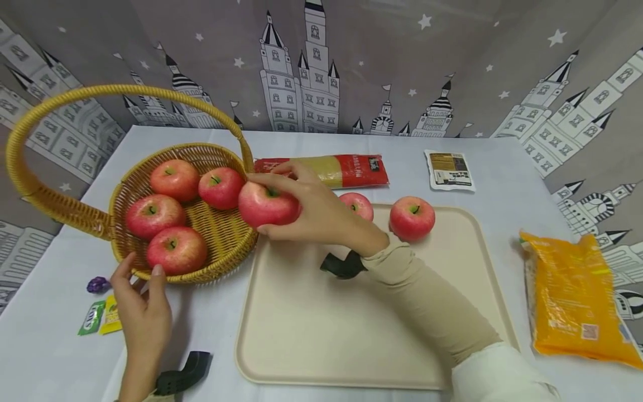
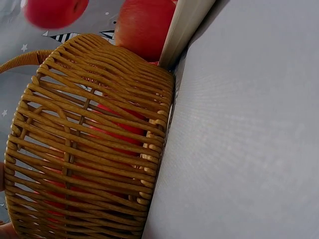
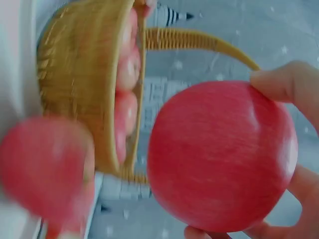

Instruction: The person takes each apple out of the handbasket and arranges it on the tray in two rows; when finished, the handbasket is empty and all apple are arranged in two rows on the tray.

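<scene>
The right hand [image 1: 318, 212] pinches a red apple [image 1: 266, 207] by its sides between thumb and fingers, presumably to keep it from slipping. Just left of those fingers stands the wicker basket [image 1: 221, 240]. The left hand [image 1: 145, 318], fingers parted, touches its near rim, likely steadying it. The red apple looks round, glossy, faintly streaked.
</scene>
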Demonstrator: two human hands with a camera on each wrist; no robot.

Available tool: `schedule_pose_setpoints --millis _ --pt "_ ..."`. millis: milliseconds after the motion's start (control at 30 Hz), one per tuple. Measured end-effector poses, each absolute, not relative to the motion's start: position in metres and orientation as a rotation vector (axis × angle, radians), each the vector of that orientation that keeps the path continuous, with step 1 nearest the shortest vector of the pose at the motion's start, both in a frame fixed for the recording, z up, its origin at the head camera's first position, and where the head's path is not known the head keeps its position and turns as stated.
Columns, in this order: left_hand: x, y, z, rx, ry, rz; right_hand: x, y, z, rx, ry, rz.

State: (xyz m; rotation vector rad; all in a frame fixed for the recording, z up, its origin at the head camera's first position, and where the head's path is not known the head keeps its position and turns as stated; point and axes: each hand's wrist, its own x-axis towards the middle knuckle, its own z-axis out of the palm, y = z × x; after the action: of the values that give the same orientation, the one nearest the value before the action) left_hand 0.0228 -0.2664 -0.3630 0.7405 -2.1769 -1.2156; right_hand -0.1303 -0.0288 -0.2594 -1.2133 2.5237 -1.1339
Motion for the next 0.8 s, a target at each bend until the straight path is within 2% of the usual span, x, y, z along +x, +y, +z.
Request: schedule_pose_setpoints --millis 300,500,800 --pt "0.024 -0.265 -0.363 0.773 -2.188 -1.206 -0.152 0.069 -0.268 -1.046 2.709 -1.148" --pt "0.025 -0.265 -0.363 0.783 -2.182 -1.211 -0.164 0.141 -0.275 -0.712 2.833 -1.172" --pt "0.024 -0.266 -0.364 0.767 -2.190 -1.214 -0.157 0.221 -0.300 -0.341 2.922 -0.981"
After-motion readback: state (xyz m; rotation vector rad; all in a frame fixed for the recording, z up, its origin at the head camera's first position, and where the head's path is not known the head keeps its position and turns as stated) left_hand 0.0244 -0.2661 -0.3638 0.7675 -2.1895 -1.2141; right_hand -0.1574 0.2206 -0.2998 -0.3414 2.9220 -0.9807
